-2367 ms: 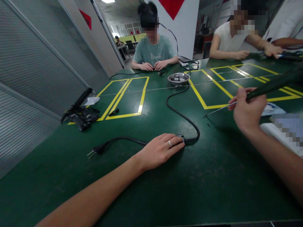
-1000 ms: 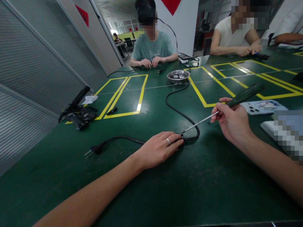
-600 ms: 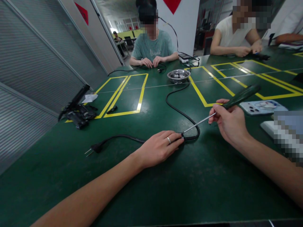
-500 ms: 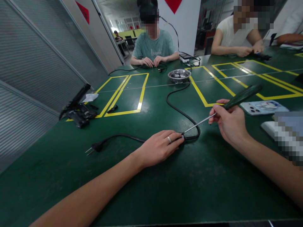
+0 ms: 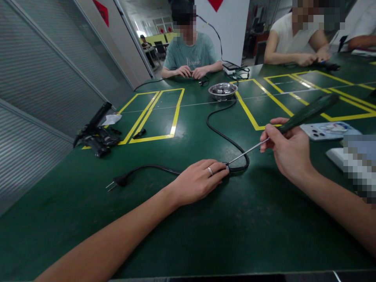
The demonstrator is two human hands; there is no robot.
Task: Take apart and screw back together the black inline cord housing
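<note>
My left hand (image 5: 199, 180), with a ring on one finger, lies closed over a dark part on the black power cord (image 5: 225, 135); the palm hides most of that part. From under this hand the cord runs left to a two-pin plug (image 5: 120, 181), and on the other side it curves away toward a metal bowl. In my right hand (image 5: 289, 147) is a screwdriver (image 5: 308, 112) with a dark green handle, gripped between thumb and fingers. Its thin shaft slants down to the left, and the tip meets the part at my left fingertips.
A metal bowl (image 5: 222, 92) holds small dark pieces. Black parts (image 5: 98, 141) and a small black piece (image 5: 139, 134) lie at left. A phone (image 5: 330, 130) and a white object (image 5: 336, 158) sit at right. Two people handle cords across the green table (image 5: 182, 243).
The screwdriver's handle has shifted slightly to the right and upward with my right hand, its tip staying at the same part. My left hand has barely moved.
</note>
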